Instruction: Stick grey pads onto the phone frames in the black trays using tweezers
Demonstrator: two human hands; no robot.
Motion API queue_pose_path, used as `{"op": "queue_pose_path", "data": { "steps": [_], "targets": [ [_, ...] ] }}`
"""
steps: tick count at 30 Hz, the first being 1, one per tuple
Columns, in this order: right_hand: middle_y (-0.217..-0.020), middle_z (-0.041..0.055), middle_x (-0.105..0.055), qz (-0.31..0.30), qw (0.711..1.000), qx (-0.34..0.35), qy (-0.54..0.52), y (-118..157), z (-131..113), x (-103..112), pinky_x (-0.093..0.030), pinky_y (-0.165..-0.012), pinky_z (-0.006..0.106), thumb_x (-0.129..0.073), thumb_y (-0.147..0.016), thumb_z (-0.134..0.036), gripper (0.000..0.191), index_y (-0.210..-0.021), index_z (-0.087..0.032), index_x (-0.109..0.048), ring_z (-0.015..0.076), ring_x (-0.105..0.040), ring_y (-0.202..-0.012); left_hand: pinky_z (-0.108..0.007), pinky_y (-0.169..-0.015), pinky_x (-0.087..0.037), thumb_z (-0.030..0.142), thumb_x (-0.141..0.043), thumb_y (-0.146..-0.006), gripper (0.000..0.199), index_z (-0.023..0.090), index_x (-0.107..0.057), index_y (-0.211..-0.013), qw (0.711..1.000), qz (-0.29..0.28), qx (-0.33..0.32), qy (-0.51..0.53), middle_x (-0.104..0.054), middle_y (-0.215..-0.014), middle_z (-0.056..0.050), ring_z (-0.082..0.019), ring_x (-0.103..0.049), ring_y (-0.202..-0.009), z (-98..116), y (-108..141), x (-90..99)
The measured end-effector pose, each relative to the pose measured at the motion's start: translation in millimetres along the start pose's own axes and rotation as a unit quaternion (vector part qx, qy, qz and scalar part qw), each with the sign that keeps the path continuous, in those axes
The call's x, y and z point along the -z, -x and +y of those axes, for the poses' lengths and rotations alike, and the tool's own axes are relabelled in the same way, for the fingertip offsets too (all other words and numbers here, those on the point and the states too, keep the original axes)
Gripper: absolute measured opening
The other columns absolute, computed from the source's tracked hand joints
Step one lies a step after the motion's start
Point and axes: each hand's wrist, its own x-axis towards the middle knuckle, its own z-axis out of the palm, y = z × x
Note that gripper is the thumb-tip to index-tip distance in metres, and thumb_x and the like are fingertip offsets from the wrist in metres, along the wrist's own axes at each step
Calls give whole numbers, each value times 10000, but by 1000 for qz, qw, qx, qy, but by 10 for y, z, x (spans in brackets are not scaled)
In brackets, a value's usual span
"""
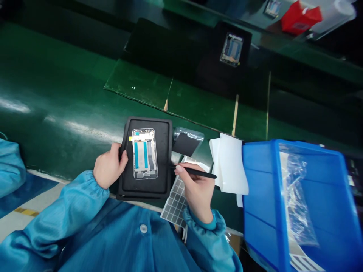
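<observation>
A smartphone (145, 154) with its inside exposed lies in a black tray (131, 185), blue strips running along it and a yellow tab at its upper left. My left hand (109, 166) is closed on the tray's left edge, thumb over the rim. Between the fingers of my right hand (198, 189) are slim black tweezers (201, 173), pointing left, their tip by the tray's right edge. Under and beside this hand lies a sheet of grey square stickers (176, 200). A clear bag with a black piece (185, 144) lies just beyond.
White sheets (229, 162) lie right of my hand, against a blue bin (259, 189) holding clear plastic film (299, 200). Beyond a ledge on the green bench (70, 90) sits another opened phone (231, 49). A red box (300, 18) stands far right. Another person's sleeve (10, 168) shows at left.
</observation>
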Motion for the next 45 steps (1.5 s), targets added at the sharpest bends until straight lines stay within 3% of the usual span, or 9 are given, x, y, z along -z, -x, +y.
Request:
{"op": "queue_pose_path", "data": {
  "steps": [8,14,23,27,30,34,38,42,45],
  "targets": [
    [-756,24,-752,9,999,-15,-36,-7,68,181,-518,-556,275,-859,-739,-343,163,-820,-227,-778,150,-653,-612,-330,-659,-484,464,-432,-919,387,200,-554,-1173,999,-22,27,18,-728,-837,-40,-261,-714,-746,-1,-69,315],
    [-747,30,-756,-27,996,-58,-66,20,155,115,-525,-586,284,-846,-742,-388,202,-841,-223,-783,159,-670,-628,-318,-733,-551,580,-566,-834,554,202,-597,-1238,986,-86,45,138,-752,-983,-44,-228,-721,-818,29,-60,248],
    [-726,20,-754,-26,993,-49,-107,114,31,45,-529,-550,276,-826,-753,-367,171,-830,-223,-774,151,-661,-594,-353,-781,-523,496,-465,-932,487,169,-661,-1234,998,14,-10,62,-703,-1015,-71,-210,-681,-792,238,146,178],
    [-775,31,-779,-1,992,-35,-125,136,-22,-118,-544,-563,289,-805,-767,-358,155,-835,-224,-767,160,-673,-614,-360,-836,-542,487,-495,-916,511,158,-655,-1272,995,58,-21,76,-667,-1162,-98,-193,-659,-815,310,136,108],
    [-791,38,-786,34,989,-31,-144,137,22,-269,-536,-570,289,-802,-769,-341,145,-843,-219,-775,156,-664,-619,-339,-752,-561,507,-551,-878,542,164,-653,-1284,989,71,-5,126,-653,-1175,-102,-184,-636,-791,270,94,36],
    [-814,38,-793,58,986,-13,-155,152,47,-358,-530,-570,291,-805,-774,-315,122,-856,-226,-789,153,-659,-623,-343,-853,-572,501,-638,-835,513,188,-675,-1241,965,71,14,252,-650,-1246,-95,-218,-658,-974,202,79,-7],
    [-822,32,-795,73,983,7,-166,173,-30,-382,-537,-573,295,-809,-770,-291,101,-851,-233,-791,158,-669,-634,-364,-1007,-549,453,-769,-758,624,209,-618,-1311,901,72,77,421,-671,-1293,-92,-248,-655,-1155,289,85,80],
    [-825,29,-797,31,981,13,-193,179,-146,-427,-590,-644,312,-810,-775,-284,97,-856,-235,-790,183,-722,-711,-301,-889,-618,422,-881,-639,783,244,-604,-1349,832,1,134,539,-678,-1325,-81,-268,-673,-1166,273,35,311],
    [-882,29,-802,-9,977,43,-208,139,-205,-366,-620,-784,346,-815,-778,-278,103,-873,-244,-789,205,-753,-833,-326,-769,-660,439,-939,-517,921,270,-609,-1360,820,-4,194,538,-735,-1233,-58,-285,-725,-1049,-72,-45,561]
  ]
}}
